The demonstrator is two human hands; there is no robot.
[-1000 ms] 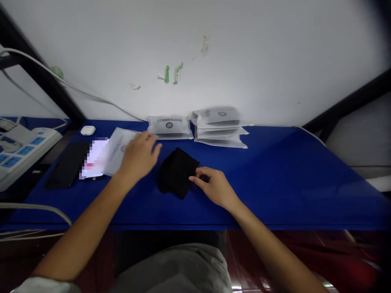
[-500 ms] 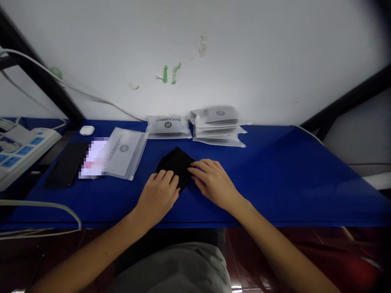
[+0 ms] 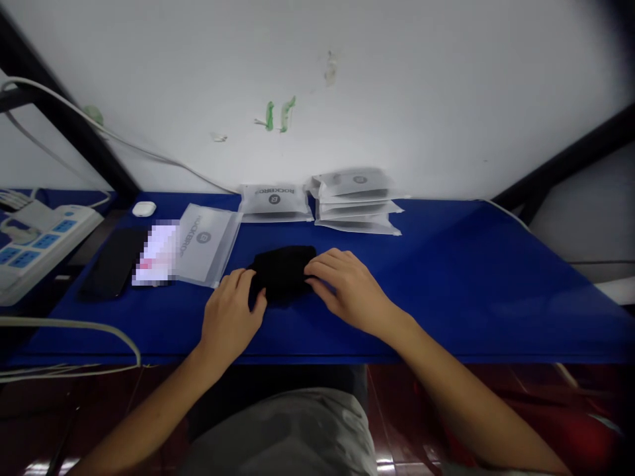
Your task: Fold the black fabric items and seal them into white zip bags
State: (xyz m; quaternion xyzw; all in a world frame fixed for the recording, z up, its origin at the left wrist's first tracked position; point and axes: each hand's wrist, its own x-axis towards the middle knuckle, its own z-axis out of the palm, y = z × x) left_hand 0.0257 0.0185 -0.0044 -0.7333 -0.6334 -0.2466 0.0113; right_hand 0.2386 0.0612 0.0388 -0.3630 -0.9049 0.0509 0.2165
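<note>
Pinching the black cloth (image 3: 284,272) at both ends, right of the flat pouch (image 3: 204,246), our left hand (image 3: 231,316) and right hand (image 3: 353,291) should tension it evenly.

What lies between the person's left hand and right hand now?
In the head view, a black cloth lies between the left hand and right hand, touching both.

Dim light left the black cloth (image 3: 285,272) nearly featureless.
Glare spotted the floor (image 3: 391,423) below the desk's (image 3: 461,284) front edge; pixelation masked the screen (image 3: 156,252) near its left edge.
</note>
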